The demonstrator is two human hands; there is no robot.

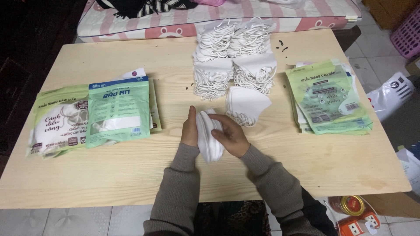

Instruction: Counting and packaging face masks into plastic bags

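Note:
Both my hands hold a small stack of folded white face masks (208, 139) upright on the light wooden table (131, 175). My left hand (190, 129) braces the stack's left side with the thumb raised. My right hand (231, 134) wraps over its right side. Just beyond them lies a short pile of white masks (246, 106). Farther back stand tall heaps of white masks (234, 57) with loose ear loops.
Filled green and white pouches (94, 114) lie at the table's left. A stack of flat green pouches (327, 97) lies at the right. A striped mattress (218, 17) runs behind the table. A pink basket (407, 35) and a red tin (352, 205) sit on the tiled floor.

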